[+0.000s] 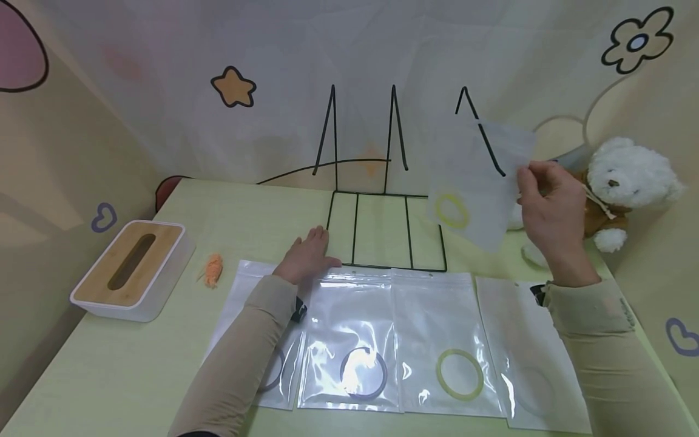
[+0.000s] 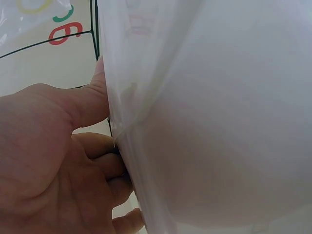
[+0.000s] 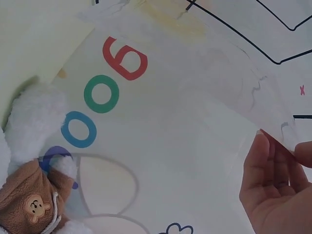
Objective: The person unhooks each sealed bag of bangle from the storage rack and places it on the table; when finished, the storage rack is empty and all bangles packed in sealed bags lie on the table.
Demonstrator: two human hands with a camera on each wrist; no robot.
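My right hand (image 1: 551,212) pinches the right edge of a clear zip bag (image 1: 483,224) with a yellow ring (image 1: 452,211) inside. This bag hangs at the right prong (image 1: 491,149) of a black wire rack (image 1: 393,267). The prong's lower part crosses in front of the bag; I cannot tell whether it passes through a hole. At the rack's front left corner, my left hand (image 1: 308,255) lies with fingers extended, touching the wire. Large translucent plastic (image 2: 219,97) covers much of the left wrist view and hides those fingertips.
Several clear bags with rings lie in a row in front: one with a purple ring (image 1: 343,376), one with a yellow-green ring (image 1: 459,397), and a right-hand bag (image 1: 540,340). A tissue box (image 1: 87,285) and a small orange item (image 1: 213,270) stand left, a white teddy bear (image 1: 628,176) right.
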